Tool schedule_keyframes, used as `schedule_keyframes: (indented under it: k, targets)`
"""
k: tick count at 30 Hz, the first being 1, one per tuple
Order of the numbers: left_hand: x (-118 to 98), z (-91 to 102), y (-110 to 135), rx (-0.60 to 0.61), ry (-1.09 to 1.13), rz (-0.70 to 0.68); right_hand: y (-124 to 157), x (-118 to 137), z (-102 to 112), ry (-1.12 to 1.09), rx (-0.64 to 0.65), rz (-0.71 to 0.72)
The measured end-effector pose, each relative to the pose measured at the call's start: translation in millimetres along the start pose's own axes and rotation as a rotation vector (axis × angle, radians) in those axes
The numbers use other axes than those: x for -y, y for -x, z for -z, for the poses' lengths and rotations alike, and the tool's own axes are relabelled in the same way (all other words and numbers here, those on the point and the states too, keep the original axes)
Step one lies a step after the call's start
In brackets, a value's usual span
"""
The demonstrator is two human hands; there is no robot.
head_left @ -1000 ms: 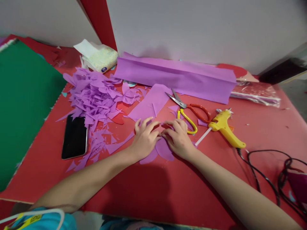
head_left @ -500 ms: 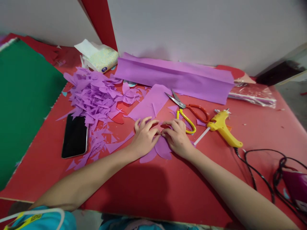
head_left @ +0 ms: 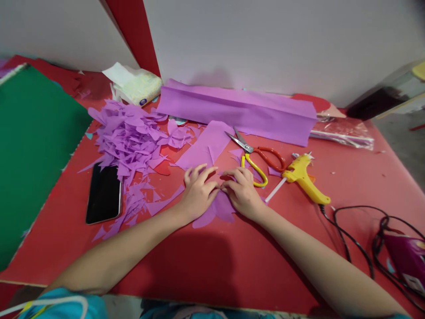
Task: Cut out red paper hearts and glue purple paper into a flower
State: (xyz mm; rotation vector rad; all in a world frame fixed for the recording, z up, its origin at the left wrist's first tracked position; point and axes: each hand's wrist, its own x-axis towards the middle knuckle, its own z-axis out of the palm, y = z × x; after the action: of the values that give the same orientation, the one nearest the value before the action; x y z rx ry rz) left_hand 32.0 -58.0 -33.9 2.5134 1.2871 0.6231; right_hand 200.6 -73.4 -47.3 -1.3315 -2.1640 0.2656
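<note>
A purple paper cutout with rounded, petal-like lobes [head_left: 212, 213] lies on the red tabletop [head_left: 186, 261] beneath my fingertips. My left hand [head_left: 198, 192] pinches its upper edge between thumb and fingers. Right beside it, my right hand [head_left: 245, 194] pinches the same edge, the two sets of fingertips almost touching. Part of the cutout is hidden under my hands. Just beyond my right hand rest scissors [head_left: 264, 156] with one red and one yellow handle, blades apart. A larger purple paper piece [head_left: 203, 146] lies flat behind my left hand.
A heap of purple cutouts [head_left: 128, 135] partly covers a phone [head_left: 103, 195] at left. Behind stretches a folded purple sheet [head_left: 239, 108], near a tissue pack [head_left: 141, 86]. At right lies a yellow glue gun [head_left: 305, 179] with a black cord [head_left: 360, 248]. A green board [head_left: 36, 146] borders the left.
The view has shifted slightly. Both hands keep their pinch on the purple cutout, with only a small shift of the fingers. The other things stay in their places.
</note>
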Motion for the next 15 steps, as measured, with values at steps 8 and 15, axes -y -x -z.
schedule_keyframes:
  k: [8, 15]
  targets:
    - [0.0, 0.4, -1.6, 0.058, -0.002, 0.000, -0.5, 1.2, 1.3, -0.013, 0.005, 0.000]
    - [-1.0, 1.1, -1.9, 0.032, 0.012, -0.005, 0.3, 1.1, 5.4, -0.070, -0.115, -0.075]
